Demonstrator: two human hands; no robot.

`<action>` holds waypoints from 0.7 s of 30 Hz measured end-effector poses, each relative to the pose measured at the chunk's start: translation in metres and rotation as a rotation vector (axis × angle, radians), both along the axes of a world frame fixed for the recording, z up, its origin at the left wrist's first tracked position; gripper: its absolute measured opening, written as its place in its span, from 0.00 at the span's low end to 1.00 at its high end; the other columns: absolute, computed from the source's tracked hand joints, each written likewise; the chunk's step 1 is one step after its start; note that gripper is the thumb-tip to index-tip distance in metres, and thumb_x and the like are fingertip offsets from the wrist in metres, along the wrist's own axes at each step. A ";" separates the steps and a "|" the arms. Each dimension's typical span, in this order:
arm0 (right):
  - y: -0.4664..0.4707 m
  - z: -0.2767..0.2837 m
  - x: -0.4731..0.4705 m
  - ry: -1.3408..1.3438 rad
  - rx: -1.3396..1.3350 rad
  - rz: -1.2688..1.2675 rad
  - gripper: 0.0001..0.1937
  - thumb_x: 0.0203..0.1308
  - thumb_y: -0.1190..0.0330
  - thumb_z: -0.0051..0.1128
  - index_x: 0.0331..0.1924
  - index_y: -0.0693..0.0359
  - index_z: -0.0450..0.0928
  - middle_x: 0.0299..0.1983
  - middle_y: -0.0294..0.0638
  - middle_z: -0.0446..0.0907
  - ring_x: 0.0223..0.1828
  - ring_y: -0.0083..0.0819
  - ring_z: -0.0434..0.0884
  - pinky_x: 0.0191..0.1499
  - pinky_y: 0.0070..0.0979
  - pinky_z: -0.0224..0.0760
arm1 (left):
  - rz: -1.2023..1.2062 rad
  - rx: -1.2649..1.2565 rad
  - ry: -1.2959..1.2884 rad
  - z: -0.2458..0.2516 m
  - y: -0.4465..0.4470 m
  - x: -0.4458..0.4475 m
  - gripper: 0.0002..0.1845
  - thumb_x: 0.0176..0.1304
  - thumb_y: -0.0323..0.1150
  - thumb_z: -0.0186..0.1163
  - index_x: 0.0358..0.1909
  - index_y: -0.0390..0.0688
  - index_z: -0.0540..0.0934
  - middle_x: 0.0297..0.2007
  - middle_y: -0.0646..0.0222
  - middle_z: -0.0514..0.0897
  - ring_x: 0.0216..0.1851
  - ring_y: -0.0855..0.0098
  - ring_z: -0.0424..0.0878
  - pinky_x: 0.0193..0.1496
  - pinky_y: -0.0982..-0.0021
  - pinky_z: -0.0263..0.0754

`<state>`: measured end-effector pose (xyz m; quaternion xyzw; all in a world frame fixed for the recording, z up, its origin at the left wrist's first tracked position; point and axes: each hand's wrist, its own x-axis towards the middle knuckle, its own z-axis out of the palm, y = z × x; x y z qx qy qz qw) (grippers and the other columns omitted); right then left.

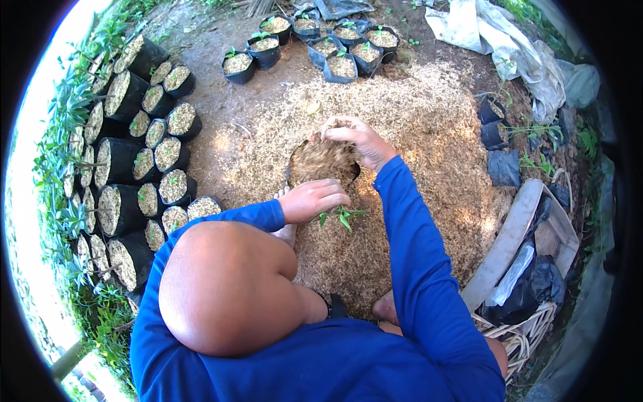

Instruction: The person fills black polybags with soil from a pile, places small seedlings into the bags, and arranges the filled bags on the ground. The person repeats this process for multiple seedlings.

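Note:
My right hand (pixel 354 138), fingers curled, is at the upper right rim of a dark grow bag (pixel 321 163). Loose husk-like growing mix blurs under its fingers; whether they grip the mix or the rim I cannot tell. The bag stands upright on the spread mix, full or nearly so. My left hand (pixel 316 200) is bent over the near side of the bag, its fingers closed around a small green seedling (pixel 344 216) whose leaves hang out below them. The seedling's roots are hidden by the hand.
Rows of filled black grow bags (pixel 173 153) stand at the left. More potted seedlings (pixel 341 65) are at the top. Pale husk mix (pixel 432 176) covers the ground. White sheeting (pixel 502 40) lies upper right, small dark bags (pixel 502 168) at right, and a container with black plastic (pixel 507 246) lower right.

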<state>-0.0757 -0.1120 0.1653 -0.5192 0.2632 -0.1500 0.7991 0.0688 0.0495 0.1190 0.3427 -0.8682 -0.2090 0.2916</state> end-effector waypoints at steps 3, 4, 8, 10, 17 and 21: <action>0.007 -0.014 0.010 0.041 -0.453 0.241 0.08 0.65 0.67 0.61 0.41 0.62 0.85 0.44 0.40 0.88 0.47 0.30 0.85 0.53 0.30 0.78 | 0.024 0.092 0.060 0.000 -0.005 0.005 0.19 0.60 0.31 0.61 0.55 0.48 0.79 0.51 0.63 0.82 0.54 0.55 0.82 0.57 0.58 0.79; 0.012 -0.020 0.008 0.174 -0.698 0.200 0.08 0.64 0.66 0.61 0.41 0.62 0.86 0.43 0.41 0.88 0.45 0.33 0.86 0.53 0.31 0.78 | 0.050 0.024 0.087 -0.001 -0.008 0.007 0.16 0.64 0.29 0.60 0.54 0.47 0.80 0.48 0.66 0.83 0.49 0.62 0.84 0.52 0.62 0.81; 0.044 -0.031 -0.022 0.334 -1.056 -0.121 0.12 0.60 0.72 0.56 0.46 0.60 0.84 0.49 0.47 0.85 0.51 0.48 0.85 0.58 0.40 0.77 | 0.486 1.149 1.092 -0.007 -0.022 0.011 0.10 0.73 0.26 0.55 0.52 0.41 0.80 0.40 0.71 0.81 0.43 0.79 0.80 0.47 0.71 0.79; 0.079 -0.032 -0.034 0.382 -1.112 -0.335 0.17 0.59 0.78 0.53 0.52 0.61 0.81 0.54 0.50 0.82 0.53 0.53 0.84 0.61 0.42 0.76 | 0.546 0.589 0.877 -0.012 -0.032 0.007 0.12 0.72 0.24 0.59 0.55 0.36 0.79 0.37 0.69 0.82 0.42 0.78 0.81 0.49 0.72 0.79; 0.152 -0.052 -0.028 0.435 -1.087 -0.446 0.11 0.55 0.73 0.65 0.43 0.60 0.80 0.51 0.49 0.83 0.57 0.51 0.80 0.60 0.45 0.75 | 0.162 0.555 0.392 0.005 -0.047 0.022 0.27 0.71 0.31 0.63 0.69 0.42 0.71 0.70 0.52 0.72 0.69 0.59 0.72 0.70 0.59 0.70; 0.124 -0.056 -0.046 0.516 -1.291 -0.599 0.12 0.54 0.65 0.70 0.37 0.60 0.80 0.45 0.44 0.82 0.50 0.42 0.80 0.55 0.41 0.74 | 0.244 0.311 0.164 0.016 -0.019 0.062 0.42 0.68 0.38 0.66 0.80 0.45 0.59 0.76 0.48 0.61 0.81 0.44 0.48 0.81 0.50 0.46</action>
